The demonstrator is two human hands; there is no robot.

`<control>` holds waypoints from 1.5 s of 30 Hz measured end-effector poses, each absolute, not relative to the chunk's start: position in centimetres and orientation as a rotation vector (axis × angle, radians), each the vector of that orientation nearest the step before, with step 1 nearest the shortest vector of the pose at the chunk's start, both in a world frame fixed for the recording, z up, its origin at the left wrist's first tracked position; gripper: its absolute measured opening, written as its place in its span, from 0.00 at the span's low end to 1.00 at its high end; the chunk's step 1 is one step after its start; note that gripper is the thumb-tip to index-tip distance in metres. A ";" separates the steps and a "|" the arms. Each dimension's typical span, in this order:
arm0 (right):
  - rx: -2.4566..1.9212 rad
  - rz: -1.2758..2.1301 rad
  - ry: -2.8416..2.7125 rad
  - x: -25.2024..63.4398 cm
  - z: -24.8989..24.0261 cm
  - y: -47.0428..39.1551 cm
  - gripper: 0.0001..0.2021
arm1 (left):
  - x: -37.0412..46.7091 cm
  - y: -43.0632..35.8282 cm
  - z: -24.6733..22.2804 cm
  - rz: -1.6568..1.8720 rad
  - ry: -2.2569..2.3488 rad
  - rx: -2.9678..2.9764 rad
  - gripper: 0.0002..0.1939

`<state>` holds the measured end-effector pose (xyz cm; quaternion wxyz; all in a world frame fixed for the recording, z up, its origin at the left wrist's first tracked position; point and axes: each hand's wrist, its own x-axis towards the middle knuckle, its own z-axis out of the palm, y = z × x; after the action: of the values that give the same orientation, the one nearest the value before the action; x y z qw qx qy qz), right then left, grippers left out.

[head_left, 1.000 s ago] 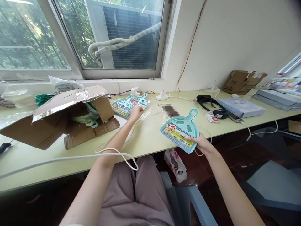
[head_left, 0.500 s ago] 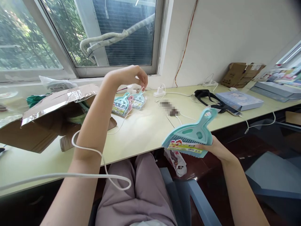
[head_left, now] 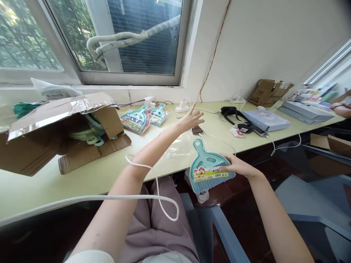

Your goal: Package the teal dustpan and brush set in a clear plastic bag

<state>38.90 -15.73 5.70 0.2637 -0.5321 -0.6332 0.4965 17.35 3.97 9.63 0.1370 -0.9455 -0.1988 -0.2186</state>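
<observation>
My right hand (head_left: 237, 165) grips a light-blue dustpan (head_left: 201, 157) with a matching brush (head_left: 214, 182) nested in it, in front of the table edge. Its handle points up, and a printed label strip crosses the front. My left hand (head_left: 192, 118) is open above the table, fingers spread, holding nothing. Just below it lies a phone (head_left: 196, 130) with a cable. A thin clear plastic sheet or bag (head_left: 178, 147) rests under my left forearm. Two more wrapped dustpan sets, a nearer one (head_left: 135, 119) and a farther one (head_left: 157, 115), lie towards the window.
An open cardboard box (head_left: 35, 142) with green plastic pieces stands at the left. A white cable (head_left: 90, 199) crosses in front of my left arm. Rightward lie a black strap (head_left: 233, 114), a small white-and-red piece (head_left: 236, 130) and a pale blue box (head_left: 267, 119). Another person's arm (head_left: 341, 109) shows far right.
My left hand has moved right from above the wrapped sets, its fingers spreading. The dustpan has shifted left and turned more upright in my right hand. The white-and-red piece now shows.
</observation>
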 end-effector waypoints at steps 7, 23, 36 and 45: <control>-1.484 1.365 -1.345 41.7 3.2 -15.6 0.34 | 14.6 0.8 2.9 -0.442 -0.807 -2.783 0.10; -1.252 1.199 -0.600 33.0 1.5 -11.9 0.18 | 12.4 -1.3 -0.9 -0.347 -0.918 -2.891 0.12; -1.551 1.168 -1.439 41.8 5.8 -10.4 0.35 | 10.5 0.1 0.4 -0.768 -0.753 -3.433 0.04; -1.720 1.488 -2.291 41.2 11.5 -6.0 0.37 | 11.0 -1.3 1.0 -0.455 -0.565 -3.703 0.07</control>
<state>41.16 -5.98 11.46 -0.0436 -0.5323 -0.7090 0.4606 10.96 -1.30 1.03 -0.3107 -0.9327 -0.1424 -0.1147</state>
